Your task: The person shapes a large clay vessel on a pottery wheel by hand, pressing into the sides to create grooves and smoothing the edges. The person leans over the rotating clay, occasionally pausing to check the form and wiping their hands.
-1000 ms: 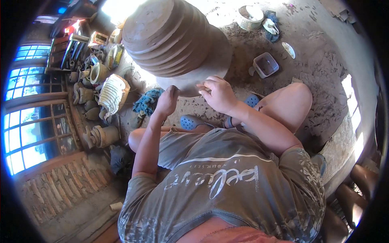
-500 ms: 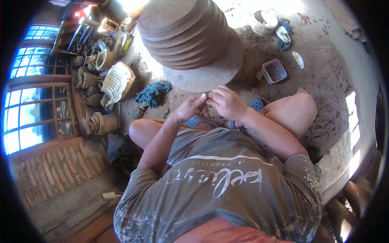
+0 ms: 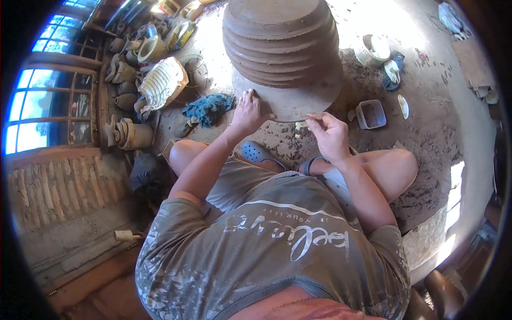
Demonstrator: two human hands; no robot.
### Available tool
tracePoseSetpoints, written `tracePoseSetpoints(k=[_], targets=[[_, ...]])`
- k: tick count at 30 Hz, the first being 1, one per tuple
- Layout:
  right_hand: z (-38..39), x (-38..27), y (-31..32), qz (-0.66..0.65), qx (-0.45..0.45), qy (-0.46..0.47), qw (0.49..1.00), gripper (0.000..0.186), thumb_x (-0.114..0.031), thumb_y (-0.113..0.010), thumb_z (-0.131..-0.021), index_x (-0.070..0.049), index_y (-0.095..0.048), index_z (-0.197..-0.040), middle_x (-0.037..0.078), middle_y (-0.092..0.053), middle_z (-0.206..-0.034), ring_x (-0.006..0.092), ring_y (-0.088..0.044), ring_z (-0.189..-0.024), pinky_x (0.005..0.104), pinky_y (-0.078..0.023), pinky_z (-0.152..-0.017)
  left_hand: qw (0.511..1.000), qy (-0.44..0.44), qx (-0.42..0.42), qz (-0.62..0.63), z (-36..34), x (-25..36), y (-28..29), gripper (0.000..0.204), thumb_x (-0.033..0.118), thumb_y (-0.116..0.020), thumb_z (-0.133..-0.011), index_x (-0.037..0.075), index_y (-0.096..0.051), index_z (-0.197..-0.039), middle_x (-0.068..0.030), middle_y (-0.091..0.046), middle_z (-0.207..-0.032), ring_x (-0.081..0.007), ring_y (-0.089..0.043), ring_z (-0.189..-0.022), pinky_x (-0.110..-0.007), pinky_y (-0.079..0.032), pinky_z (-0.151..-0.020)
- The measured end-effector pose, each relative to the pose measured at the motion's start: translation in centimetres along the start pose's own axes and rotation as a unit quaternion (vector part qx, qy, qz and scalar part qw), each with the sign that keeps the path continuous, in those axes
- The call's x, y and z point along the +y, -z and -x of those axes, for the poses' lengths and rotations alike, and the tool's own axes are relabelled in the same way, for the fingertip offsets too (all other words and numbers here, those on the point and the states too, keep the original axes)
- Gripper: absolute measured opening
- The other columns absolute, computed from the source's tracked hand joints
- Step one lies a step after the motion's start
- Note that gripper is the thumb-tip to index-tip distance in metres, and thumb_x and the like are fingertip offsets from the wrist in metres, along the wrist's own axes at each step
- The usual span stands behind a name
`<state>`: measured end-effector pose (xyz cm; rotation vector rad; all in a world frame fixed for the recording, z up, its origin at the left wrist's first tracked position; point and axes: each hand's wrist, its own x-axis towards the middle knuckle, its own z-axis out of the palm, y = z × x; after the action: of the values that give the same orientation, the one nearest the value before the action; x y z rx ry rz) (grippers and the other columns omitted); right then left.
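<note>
A large ribbed clay pot [image 3: 280, 45] stands on a round wheel plate [image 3: 298, 101] in front of me. My left hand [image 3: 248, 113] lies on the left part of the plate's near rim, fingers extended and thumb stretched to the right; nothing shows in it. At the near right of the rim is my right hand [image 3: 332, 137], its thumb and fingertips pinched together. Whatever sits between those fingertips is too small to make out.
Left of the wheel lie a teal cloth [image 3: 208, 109] and a ribbed pale mould-like piece [image 3: 164, 82], with several clay pots [image 3: 152, 49] behind. To the right are a clear plastic tub [image 3: 371, 114], a white bucket [image 3: 372, 50] and a pale oval piece [image 3: 403, 106].
My hands were together in front of the wheel and have parted. The left went onto the rim at the left, the right moved rightward. The whole view has also shifted.
</note>
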<state>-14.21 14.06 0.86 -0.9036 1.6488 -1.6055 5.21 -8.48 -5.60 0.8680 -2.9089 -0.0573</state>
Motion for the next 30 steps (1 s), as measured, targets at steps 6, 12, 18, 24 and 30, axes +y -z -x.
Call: tracePoseSetpoints(k=[6,12,18,24,30], targets=[[-1.8,-4.3,-0.7,-0.008,0.057,0.083,0.995,0.011,-0.001,-0.082,-0.09,0.002,-0.078,-0.1,0.01,-0.078,-0.094,0.0135,-0.074,-0.083,0.0283,-0.06,-0.075,0.983,0.054,-0.14,0.105,-1.6,-0.1,3.3,0.096,0.067,-0.078,-0.083,-0.014,-0.058,-0.132,-0.033,-0.045,-0.15,-0.0469,-0.048,-0.139,-0.051,-0.043,-0.117],[-3.6,-6.7,-1.7,0.277,0.043,0.292,0.914,0.011,-0.003,-0.083,-0.086,-0.002,-0.08,-0.097,0.011,-0.073,-0.094,0.0258,-0.072,-0.081,0.0346,-0.059,-0.074,0.994,0.01,-0.105,0.008,-0.4,2.2,2.7,0.096,0.065,-0.082,-0.079,-0.011,-0.058,-0.132,-0.0352,-0.045,-0.151,-0.0489,-0.048,-0.141,-0.051,-0.045,-0.116],[-6.5,-7.1,-4.1,0.396,0.066,0.458,0.794,0.016,-0.006,-0.083,-0.082,-0.006,-0.079,-0.098,0.005,-0.07,-0.097,0.0259,-0.067,-0.089,0.0384,-0.057,-0.078,0.993,0.063,-0.101,0.021,-0.5,5.3,0.9,0.083,0.057,-0.082,-0.083,-0.009,-0.061,-0.128,-0.0343,-0.051,-0.145,-0.0439,-0.053,-0.136,-0.046,-0.051,-0.109],[-8.1,-7.8,-5.3,0.484,0.08,0.518,0.701,0.013,-0.012,-0.082,-0.083,-0.015,-0.079,-0.095,-0.003,-0.068,-0.094,0.0186,-0.065,-0.093,0.0379,-0.046,-0.083,0.994,0.065,-0.08,-0.046,-0.6,6.8,-1.3,0.074,0.047,-0.08,-0.088,-0.01,-0.06,-0.13,-0.0362,-0.056,-0.138,-0.0474,-0.058,-0.129,-0.048,-0.057,-0.099],[-8.7,-7.6,-5.5,0.518,0.102,0.526,0.666,0.011,-0.017,-0.081,-0.084,-0.018,-0.079,-0.094,-0.005,-0.066,-0.094,0.0169,-0.063,-0.093,0.0403,-0.043,-0.088,0.997,0.058,-0.041,-0.036,-0.4,6.7,-1.5,0.054,0.032,-0.073,-0.094,-0.01,-0.063,-0.126,-0.0391,-0.055,-0.138,-0.0488,-0.062,-0.125,-0.049,-0.059,-0.096]])
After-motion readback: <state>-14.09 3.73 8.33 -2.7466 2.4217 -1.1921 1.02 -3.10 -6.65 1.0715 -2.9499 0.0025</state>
